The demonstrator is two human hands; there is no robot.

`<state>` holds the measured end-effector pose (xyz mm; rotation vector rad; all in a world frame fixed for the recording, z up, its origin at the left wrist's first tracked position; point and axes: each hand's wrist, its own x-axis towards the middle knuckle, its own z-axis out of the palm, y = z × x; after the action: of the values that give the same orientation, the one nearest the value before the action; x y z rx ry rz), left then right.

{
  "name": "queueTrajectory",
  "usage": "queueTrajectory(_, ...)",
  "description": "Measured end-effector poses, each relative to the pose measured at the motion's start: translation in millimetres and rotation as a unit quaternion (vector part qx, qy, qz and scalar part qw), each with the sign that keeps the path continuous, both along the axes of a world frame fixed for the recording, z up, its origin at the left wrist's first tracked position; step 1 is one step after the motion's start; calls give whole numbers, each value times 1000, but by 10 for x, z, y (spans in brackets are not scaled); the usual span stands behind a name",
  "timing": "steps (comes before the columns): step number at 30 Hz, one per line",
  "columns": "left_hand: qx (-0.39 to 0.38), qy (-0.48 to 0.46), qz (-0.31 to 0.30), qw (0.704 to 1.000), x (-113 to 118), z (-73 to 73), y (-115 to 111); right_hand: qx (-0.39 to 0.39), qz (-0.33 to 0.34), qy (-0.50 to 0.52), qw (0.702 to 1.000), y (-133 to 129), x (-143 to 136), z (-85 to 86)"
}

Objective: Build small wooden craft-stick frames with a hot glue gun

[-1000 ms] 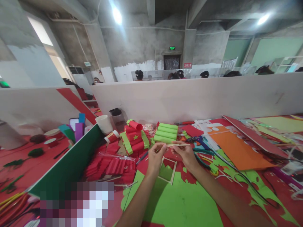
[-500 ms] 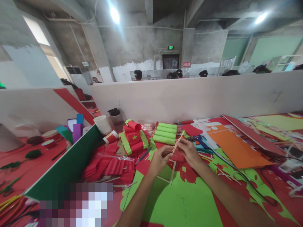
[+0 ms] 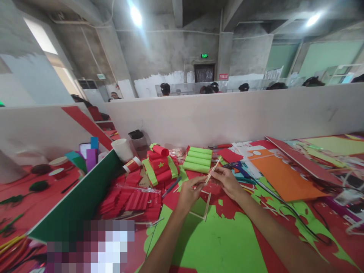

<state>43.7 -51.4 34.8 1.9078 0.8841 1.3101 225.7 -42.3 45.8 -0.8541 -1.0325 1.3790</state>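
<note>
Pinched by both left hand and right hand, thin sticks slant. Below, a frame lies partly on green paper; green rolls lie beyond the hands.

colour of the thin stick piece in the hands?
Pale beige: the stick piece shows best in the head view, the only one here.

Two lamps glare against a dim ceiling, edges stretched.
</note>
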Motion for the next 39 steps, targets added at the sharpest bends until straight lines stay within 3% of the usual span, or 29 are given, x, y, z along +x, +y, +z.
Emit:
queueTrajectory(7, 60, 56, 19, 996, -39, -31, 23, 9, 25, -16, 1000, 20, 46, -37)
queueTrajectory(13, 99, 69, 9, 993, -56, -35, 48, 38, 6, -44, 998, 37, 47, -54)
queueTrajectory(22, 86, 60, 38, 994, -59, -59, 10, 57, 7, -80, 995, -7, 26, -5)
queueTrajectory(27, 4, 59, 18, 998, -35, 14, -27, 68, 1, -116, 991, -4, 33, -1)
queueTrajectory(32, -166, -14, -57, 984, 20, 133, -80, 123, -4, -202, 972, -22, 9, 20)
queueTrajectory(36, -264, -49, -66, 961, 30, 118, -68, 162, 0, -281, 946, -48, -21, 29)
queueTrajectory(39, -295, -58, -70, 951, 30, 66, -39, 176, 3, -300, 938, -51, -36, 15)
